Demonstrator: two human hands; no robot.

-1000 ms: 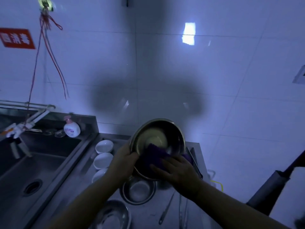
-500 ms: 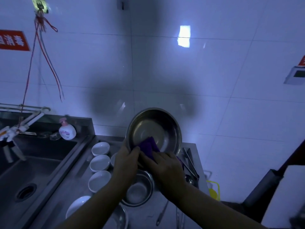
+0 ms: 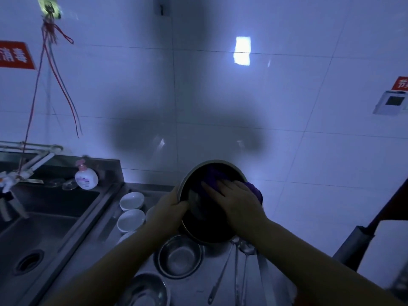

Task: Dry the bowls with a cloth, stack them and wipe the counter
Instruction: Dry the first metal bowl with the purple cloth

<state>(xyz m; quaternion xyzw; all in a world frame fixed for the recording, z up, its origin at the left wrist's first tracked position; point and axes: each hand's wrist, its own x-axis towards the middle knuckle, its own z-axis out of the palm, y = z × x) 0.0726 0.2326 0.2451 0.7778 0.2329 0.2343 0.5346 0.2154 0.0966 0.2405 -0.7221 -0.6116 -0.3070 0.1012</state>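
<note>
I hold a large steel bowl (image 3: pixel 194 226) tilted up over the counter, its inside facing me. My left hand (image 3: pixel 170 210) grips its left rim. My right hand (image 3: pixel 236 199) presses a purple cloth (image 3: pixel 214 175) flat against the inside of the bowl; part of the cloth hangs over the right rim. Under the held bowl a smaller steel bowl (image 3: pixel 180 258) rests on the steel counter (image 3: pixel 106 237), and another steel bowl (image 3: pixel 146 291) lies nearer me. Small white bowls (image 3: pixel 131 200) stand in a row along the counter's left side.
A steel sink (image 3: pixel 44 219) lies to the left with a tap and a soap pump bottle (image 3: pixel 85 176) on its back ledge. Long metal utensils (image 3: pixel 240 268) lie on the counter's right part. White tiled wall rises behind. A dark pole (image 3: pixel 353 246) leans at right.
My right hand has slid the cloth from the bowl's lower rim up and across its inside. The bowl has tipped so its inside looks darker.
</note>
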